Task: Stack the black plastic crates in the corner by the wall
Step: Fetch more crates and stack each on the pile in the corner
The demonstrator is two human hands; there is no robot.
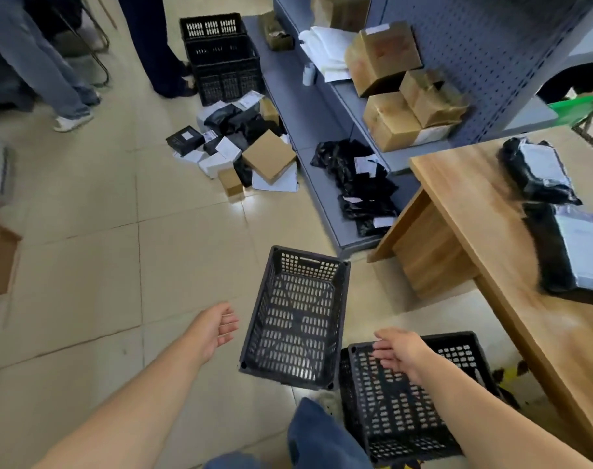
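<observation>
Open tiled floor [85, 231] to your left; worktop [474, 238] edge and grey shelving [308, 130] to the right. Empty black crate [297, 319] between your hands, second crate [410, 411] under your right hand [401, 352]. Both hands relaxed, fingers loose, gripping nothing; left hand [214, 328] just beside the crate. Stacked crates [222, 59] far ahead.

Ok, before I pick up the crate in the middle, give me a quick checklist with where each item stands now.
1. Left hand free: ok, fingers relaxed, beside the middle crate, not touching.
2. Right hand free: ok, open above the near crate.
3. Middle crate empty: ok, bare lattice bottom shows.
4. Middle crate resting flat on the floor: cannot tell.
5. Floor ahead passable: not ok, a pile of parcels lies before the stacked crates.
6. People nearby: not ok, legs stand beside that stack.
</observation>
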